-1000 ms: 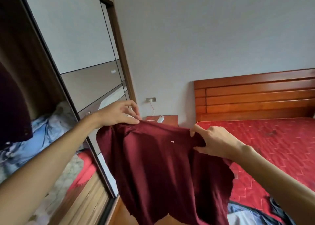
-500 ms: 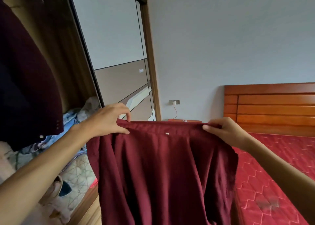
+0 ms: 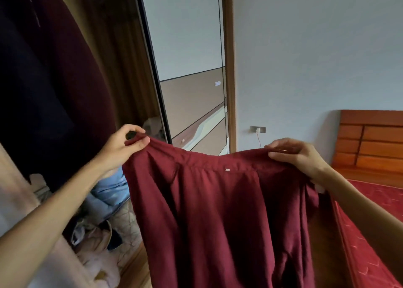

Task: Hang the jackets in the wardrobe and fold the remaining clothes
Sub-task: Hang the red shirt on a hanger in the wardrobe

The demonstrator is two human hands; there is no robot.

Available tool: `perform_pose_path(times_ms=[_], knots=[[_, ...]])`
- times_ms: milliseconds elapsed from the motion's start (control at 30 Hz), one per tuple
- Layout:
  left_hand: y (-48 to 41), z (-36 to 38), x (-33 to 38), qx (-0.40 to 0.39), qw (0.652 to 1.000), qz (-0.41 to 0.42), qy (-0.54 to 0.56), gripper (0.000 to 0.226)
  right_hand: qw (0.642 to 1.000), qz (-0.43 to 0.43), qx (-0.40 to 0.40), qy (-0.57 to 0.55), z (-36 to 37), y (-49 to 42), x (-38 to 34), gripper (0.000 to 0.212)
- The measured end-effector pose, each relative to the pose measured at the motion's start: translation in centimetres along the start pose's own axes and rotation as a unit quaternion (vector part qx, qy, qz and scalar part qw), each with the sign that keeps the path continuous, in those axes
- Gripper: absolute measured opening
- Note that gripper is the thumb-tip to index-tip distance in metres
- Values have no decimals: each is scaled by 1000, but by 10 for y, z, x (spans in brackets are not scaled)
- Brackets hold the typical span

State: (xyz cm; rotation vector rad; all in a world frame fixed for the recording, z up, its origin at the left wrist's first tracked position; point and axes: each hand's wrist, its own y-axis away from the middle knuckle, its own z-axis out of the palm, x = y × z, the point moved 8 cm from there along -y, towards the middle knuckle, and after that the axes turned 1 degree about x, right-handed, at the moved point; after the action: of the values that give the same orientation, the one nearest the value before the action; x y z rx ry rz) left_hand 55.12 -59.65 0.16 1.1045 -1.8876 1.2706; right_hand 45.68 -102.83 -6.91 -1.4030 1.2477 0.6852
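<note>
A dark red garment [image 3: 218, 218] hangs spread out in front of me, held up by its top edge. My left hand [image 3: 122, 148] pinches the left corner of that edge, and my right hand [image 3: 296, 154] grips the right corner. A small white tag shows near the middle of the top edge. To the left stands the open wardrobe [image 3: 122, 58], where a dark maroon jacket [image 3: 54, 80] hangs. The lower part of the red garment runs out of the frame.
The wardrobe's sliding door [image 3: 192, 69] stands behind the garment. Blue and pale clothes [image 3: 106, 198] lie piled in the wardrobe bottom. A bed with a red mattress [image 3: 375, 211] and wooden headboard [image 3: 370, 141] is at the right. A wall socket [image 3: 257, 129] holds a charger.
My view has turned left toward the wardrobe, and the hanging jacket fills more of the left side. Both hands have moved apart, stretching the garment's top edge wider.
</note>
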Motion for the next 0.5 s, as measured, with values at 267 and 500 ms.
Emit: perform_pose_path(times_ms=[267,500], knots=[[-43,-21,-26,-13,980,51,-190,31,980,-14,-138,143,44,-82,27,68],[-84,-17,-52,-71,941,28,-330,24,929,-16,-235,285,71,-190,73,30]])
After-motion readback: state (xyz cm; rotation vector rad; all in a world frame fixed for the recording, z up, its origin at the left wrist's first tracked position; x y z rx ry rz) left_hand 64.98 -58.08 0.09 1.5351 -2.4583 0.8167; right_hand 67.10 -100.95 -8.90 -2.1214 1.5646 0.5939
